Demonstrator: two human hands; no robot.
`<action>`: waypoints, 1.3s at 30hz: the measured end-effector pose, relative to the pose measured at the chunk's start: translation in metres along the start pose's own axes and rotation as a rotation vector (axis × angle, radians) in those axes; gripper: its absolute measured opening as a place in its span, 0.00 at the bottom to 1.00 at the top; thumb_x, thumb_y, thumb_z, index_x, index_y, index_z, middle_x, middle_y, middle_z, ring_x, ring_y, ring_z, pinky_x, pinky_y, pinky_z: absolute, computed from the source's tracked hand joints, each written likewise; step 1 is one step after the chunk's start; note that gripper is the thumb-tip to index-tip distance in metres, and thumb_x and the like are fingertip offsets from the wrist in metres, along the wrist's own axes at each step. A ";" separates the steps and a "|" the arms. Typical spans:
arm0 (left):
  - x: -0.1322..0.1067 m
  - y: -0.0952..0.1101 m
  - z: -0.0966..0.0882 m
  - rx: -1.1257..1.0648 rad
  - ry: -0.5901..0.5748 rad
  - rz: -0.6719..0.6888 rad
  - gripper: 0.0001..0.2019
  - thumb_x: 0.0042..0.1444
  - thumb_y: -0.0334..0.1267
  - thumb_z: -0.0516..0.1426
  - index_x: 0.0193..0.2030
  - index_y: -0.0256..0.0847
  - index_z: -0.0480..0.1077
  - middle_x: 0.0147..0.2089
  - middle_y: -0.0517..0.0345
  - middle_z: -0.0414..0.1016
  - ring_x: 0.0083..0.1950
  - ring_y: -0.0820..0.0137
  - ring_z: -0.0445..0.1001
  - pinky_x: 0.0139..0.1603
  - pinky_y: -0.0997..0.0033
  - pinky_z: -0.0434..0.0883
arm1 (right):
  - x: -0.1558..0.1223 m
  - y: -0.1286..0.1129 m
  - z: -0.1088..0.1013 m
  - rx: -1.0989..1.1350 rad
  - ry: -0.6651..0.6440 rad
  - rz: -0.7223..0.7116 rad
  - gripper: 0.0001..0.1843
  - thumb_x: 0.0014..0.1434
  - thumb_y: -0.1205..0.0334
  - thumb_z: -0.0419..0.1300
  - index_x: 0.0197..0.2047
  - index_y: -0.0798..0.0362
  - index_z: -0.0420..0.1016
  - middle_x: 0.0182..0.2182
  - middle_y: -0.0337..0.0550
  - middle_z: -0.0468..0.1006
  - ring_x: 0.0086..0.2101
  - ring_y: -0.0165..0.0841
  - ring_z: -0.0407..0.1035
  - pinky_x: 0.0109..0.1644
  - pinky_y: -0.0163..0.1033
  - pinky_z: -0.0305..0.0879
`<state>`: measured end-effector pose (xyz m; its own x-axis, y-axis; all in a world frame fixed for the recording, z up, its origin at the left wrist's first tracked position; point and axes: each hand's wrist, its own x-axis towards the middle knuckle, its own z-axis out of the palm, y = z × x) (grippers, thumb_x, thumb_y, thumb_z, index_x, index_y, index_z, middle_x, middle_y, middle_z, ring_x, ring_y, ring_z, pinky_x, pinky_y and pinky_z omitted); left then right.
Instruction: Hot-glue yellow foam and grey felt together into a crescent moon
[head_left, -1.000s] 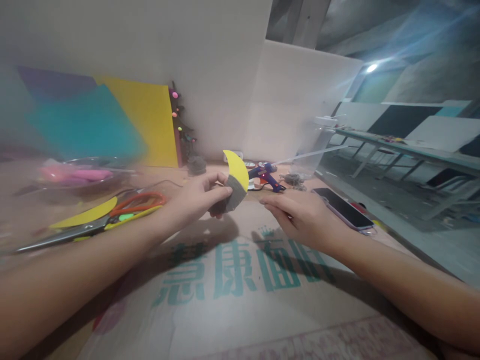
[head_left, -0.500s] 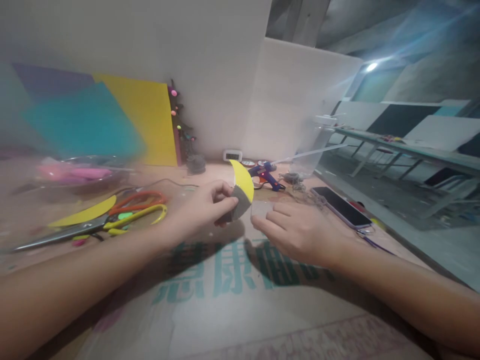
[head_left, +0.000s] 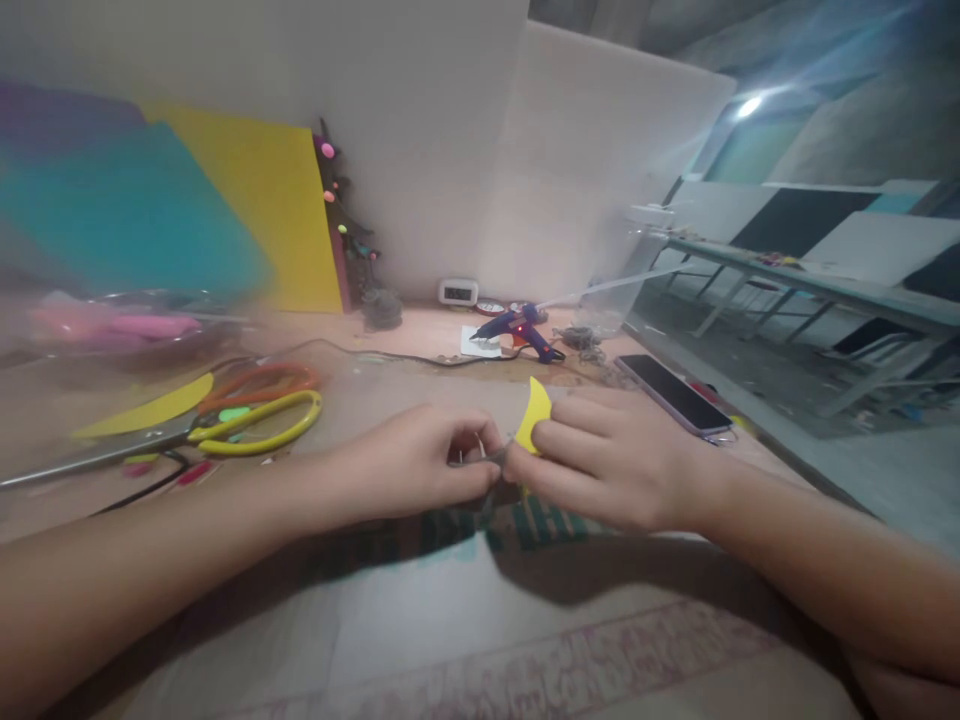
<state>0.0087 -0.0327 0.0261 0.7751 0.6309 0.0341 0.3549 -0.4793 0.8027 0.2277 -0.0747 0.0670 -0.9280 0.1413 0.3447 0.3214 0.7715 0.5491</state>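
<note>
Here the hands meet low over the counter (head_left: 416, 335): left hand (head_left: 424, 455) pinched nearly closed on what looks like a grey piece (head_left: 508, 491), largely hidden; right hand (head_left: 607, 450) curled round the yellow crescent (head_left: 534, 412) between them. Light, even pressure should avoid creasing. Printed sheet (head_left: 375, 620) beneath, pale panel (head_left: 570, 160) behind, lamp (head_left: 750, 106) glowing beyond.

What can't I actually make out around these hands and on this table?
All in the head view:
Yellow crescent: lower part, hidden by the right hand.
Dark grey piece: full shape, hidden by the left hand and right hand.
Scissors: blade tip, cut off by the left edge.
White device: screen reading, too small.
Pink items: details, lost to blur.
</note>
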 end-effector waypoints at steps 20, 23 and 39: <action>-0.008 0.016 -0.018 -0.066 -0.179 -0.016 0.07 0.56 0.39 0.57 0.38 0.46 0.77 0.32 0.62 0.78 0.31 0.72 0.73 0.28 0.79 0.65 | -0.005 0.035 -0.005 0.363 0.012 0.352 0.12 0.69 0.61 0.52 0.36 0.50 0.74 0.31 0.41 0.74 0.33 0.31 0.68 0.36 0.37 0.64; -0.009 0.017 -0.017 -0.067 -0.233 -0.031 0.08 0.58 0.41 0.57 0.40 0.46 0.77 0.33 0.62 0.78 0.32 0.71 0.74 0.29 0.79 0.66 | -0.006 0.037 -0.001 0.411 0.007 0.369 0.11 0.68 0.61 0.54 0.35 0.51 0.75 0.31 0.41 0.74 0.33 0.30 0.68 0.36 0.37 0.63; -0.004 0.002 -0.022 -0.143 -0.230 0.016 0.12 0.59 0.46 0.58 0.43 0.43 0.78 0.38 0.58 0.78 0.36 0.71 0.74 0.36 0.77 0.69 | -0.011 0.011 0.062 0.731 0.170 0.642 0.06 0.63 0.63 0.59 0.34 0.54 0.75 0.29 0.40 0.75 0.30 0.29 0.68 0.35 0.34 0.66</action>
<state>-0.0052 -0.0226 0.0411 0.8844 0.4606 -0.0757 0.2767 -0.3867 0.8797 0.2295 -0.0295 0.0219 -0.5608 0.6202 0.5485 0.5059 0.7811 -0.3660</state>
